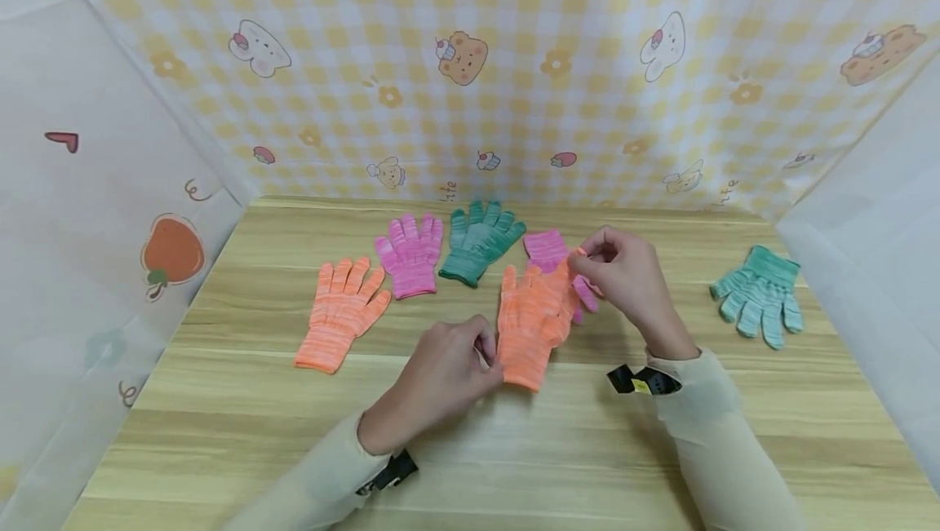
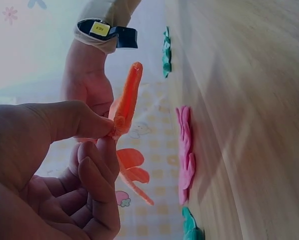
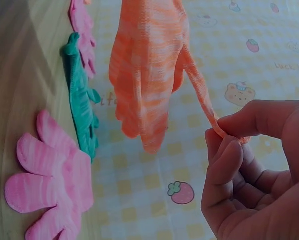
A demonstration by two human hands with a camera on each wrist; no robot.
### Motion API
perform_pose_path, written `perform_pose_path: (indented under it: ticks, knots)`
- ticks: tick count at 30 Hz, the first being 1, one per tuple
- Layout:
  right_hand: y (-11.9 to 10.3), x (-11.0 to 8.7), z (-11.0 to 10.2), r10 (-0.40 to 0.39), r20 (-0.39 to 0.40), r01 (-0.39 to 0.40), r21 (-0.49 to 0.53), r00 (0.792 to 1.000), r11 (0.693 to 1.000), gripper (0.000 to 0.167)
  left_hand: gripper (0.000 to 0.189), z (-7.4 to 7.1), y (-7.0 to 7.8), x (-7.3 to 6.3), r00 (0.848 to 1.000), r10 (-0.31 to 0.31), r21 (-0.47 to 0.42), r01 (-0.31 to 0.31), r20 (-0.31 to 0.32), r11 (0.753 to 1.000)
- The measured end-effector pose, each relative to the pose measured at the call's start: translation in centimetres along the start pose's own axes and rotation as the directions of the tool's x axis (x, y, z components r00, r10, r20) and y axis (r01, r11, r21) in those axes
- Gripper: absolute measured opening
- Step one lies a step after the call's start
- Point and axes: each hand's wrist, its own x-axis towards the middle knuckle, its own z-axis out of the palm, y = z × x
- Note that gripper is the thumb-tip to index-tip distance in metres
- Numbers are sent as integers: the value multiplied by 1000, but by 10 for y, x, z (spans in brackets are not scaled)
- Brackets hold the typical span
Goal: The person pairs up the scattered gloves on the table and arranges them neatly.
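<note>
Both hands hold one orange knit glove (image 1: 530, 319) up over the table in the head view. My left hand (image 1: 451, 368) pinches the edge of its cuff between thumb and forefinger, as the left wrist view also shows. With thumb and fingertips, my right hand (image 1: 624, 278) pinches the end of one glove finger, drawn out to the side in the right wrist view. The other glove fingers hang loose in that view. Behind the held glove, a pink glove (image 1: 546, 250) lies partly hidden, its cuff toward the back wall.
Left of the hands lies another orange glove (image 1: 341, 315), with a second pink glove (image 1: 411, 258) and a dark green glove (image 1: 482, 241) farther back. A lighter green glove (image 1: 760, 294) lies at the right. A checkered cloth (image 1: 514, 123) hangs behind the wooden table (image 1: 573, 466).
</note>
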Motion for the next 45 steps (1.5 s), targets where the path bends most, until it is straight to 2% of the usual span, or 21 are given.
perform_pose_path:
  ticks: [11,23,34,45]
  knots:
    - [12,6,9,-16,-29,15,-17,999,1000,21,26,4,-5,1,1000,-12,-2,12,-10,1000]
    - [22,12,16,-3,-5,3,-28,1000,1000,27,28,11,-9,-1,1000,-19,11,19,12,1000]
    - [22,13,24,26,18,-26,-49,999,998,25,29,18,-11,-2,999,22,20,-23,23,1000]
    - [27,14,35,-14,50,17,-69,999,997,21,29,19,-11,-4,998,16,40,-19,66,999]
